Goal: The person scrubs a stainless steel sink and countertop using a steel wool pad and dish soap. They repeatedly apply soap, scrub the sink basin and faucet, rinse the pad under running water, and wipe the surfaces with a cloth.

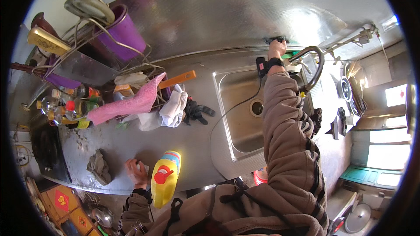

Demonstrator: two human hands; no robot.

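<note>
My right hand (278,48) reaches past the sink (242,105) to the far side. It grips a dark scrubbing pad (274,39), pressed against the foot of the metal backsplash (203,16). My left hand (136,172) rests near the front edge of the steel counter (190,137), fingers bent. A small whitish patch shows beside its fingers; I cannot tell whether the hand holds it. Just right of that hand stands a yellow jug (164,183) with a red cap. A crumpled grey cloth (99,167) lies to the left.
A curved faucet (316,68) rises by the sink's right side. Black gloves (198,111), a white cloth (174,108) and a pink towel (131,103) lie by a wire rack with a purple holder (123,32). Several bottles (70,105) crowd the left. A cable crosses the sink.
</note>
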